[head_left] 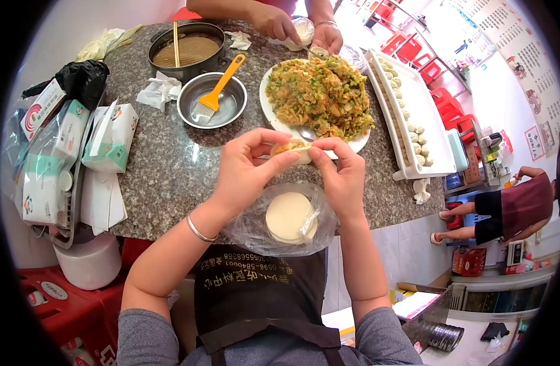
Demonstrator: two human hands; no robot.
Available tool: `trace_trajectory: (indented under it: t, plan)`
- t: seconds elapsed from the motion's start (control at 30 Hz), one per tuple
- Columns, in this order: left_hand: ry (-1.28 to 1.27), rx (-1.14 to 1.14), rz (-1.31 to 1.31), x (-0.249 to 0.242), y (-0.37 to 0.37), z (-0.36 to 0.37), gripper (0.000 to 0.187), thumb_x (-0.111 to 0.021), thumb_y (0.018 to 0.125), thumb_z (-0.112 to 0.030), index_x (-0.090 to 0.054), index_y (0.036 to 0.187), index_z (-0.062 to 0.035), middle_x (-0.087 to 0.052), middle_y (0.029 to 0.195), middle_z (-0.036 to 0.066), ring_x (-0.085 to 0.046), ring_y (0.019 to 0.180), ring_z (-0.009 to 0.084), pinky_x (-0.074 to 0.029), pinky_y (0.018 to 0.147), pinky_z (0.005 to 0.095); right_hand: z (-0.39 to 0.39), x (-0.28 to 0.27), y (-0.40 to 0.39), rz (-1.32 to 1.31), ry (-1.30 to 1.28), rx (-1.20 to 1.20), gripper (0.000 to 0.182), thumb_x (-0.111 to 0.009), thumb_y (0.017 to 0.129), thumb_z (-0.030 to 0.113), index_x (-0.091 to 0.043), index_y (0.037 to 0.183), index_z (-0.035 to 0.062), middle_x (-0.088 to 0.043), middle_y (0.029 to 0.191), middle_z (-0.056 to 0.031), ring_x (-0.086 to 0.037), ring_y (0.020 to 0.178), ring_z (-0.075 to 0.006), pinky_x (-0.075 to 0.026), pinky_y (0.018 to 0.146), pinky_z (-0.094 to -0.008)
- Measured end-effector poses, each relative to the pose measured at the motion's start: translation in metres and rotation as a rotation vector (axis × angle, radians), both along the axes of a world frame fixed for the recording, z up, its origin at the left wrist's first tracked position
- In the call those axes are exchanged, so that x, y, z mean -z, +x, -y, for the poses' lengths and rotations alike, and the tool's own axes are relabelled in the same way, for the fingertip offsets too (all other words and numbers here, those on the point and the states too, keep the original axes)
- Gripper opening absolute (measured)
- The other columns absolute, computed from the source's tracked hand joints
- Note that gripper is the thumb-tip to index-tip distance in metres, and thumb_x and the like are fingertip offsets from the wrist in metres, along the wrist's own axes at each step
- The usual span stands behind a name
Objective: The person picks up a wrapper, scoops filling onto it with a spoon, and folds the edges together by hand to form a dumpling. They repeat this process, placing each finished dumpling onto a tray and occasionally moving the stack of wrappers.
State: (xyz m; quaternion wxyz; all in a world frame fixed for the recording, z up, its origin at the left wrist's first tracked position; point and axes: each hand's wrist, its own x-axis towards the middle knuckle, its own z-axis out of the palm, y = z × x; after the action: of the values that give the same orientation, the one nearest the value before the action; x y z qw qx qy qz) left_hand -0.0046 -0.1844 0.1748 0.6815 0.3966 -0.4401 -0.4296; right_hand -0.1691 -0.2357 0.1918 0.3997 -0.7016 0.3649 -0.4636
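Between my two hands is a filled dumpling (292, 148), its pale wrapper folded around orange-green filling that still shows at the top. My left hand (250, 163) pinches it from the left with thumb and fingers. On the other side, my right hand (339, 171) grips the wrapper's edge between thumb and forefinger. Just below lies a stack of round dumpling wrappers (288, 215) in a clear plastic bag (252, 226). Beyond my hands, a heap of chopped filling (319, 91) covers a large white plate (269, 113), with a spoon (306, 133) partly in it.
Across the table, another person's hands (304, 36) work with a wrapper and a utensil. A metal bowl (188, 110) holds a yellow-handled brush (224, 85); behind it stands a dark round pan (161, 64) with chopsticks. White trays (438, 149) of dumplings stand right, tissue packs (112, 146) left.
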Motion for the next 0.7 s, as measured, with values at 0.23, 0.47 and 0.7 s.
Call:
trace_trajectory:
  t: [0.23, 0.47, 0.7]
  plan:
    - [-0.014, 0.107, -0.009, 0.002, 0.002, -0.001, 0.012, -0.071, 0.086, -0.003, -0.071, 0.095, 0.0044, -0.069, 0.105, 0.012, -0.066, 0.091, 0.0116, -0.055, 0.079, 0.0239, 0.012, -0.003, -0.009, -0.028, 0.184, -0.090, 0.012, -0.067, 0.088, 0.011, -0.067, 0.093, -0.0002, -0.066, 0.087, -0.0063, -0.061, 0.081, -0.0127, -0.048, 0.073, -0.0269]
    - [0.041, 0.064, 0.032, 0.002, 0.004, -0.003, 0.015, -0.068, 0.087, 0.002, -0.069, 0.102, 0.0041, -0.068, 0.106, 0.013, -0.066, 0.095, 0.0152, -0.055, 0.082, 0.0261, -0.002, -0.011, 0.000, -0.137, -0.030, -0.060, 0.012, -0.067, 0.089, 0.011, -0.065, 0.091, -0.0003, -0.064, 0.086, -0.0048, -0.059, 0.083, -0.0119, -0.047, 0.073, -0.0268]
    - [0.008, 0.079, -0.040, 0.000, 0.001, 0.000, 0.014, -0.071, 0.086, -0.002, -0.071, 0.098, 0.0038, -0.067, 0.105, 0.010, -0.067, 0.090, 0.0133, -0.056, 0.080, 0.0243, 0.005, -0.010, -0.006, -0.152, 0.042, -0.038, 0.014, -0.069, 0.087, 0.011, -0.065, 0.092, -0.0015, -0.065, 0.085, -0.0107, -0.063, 0.081, -0.0174, -0.049, 0.071, -0.0315]
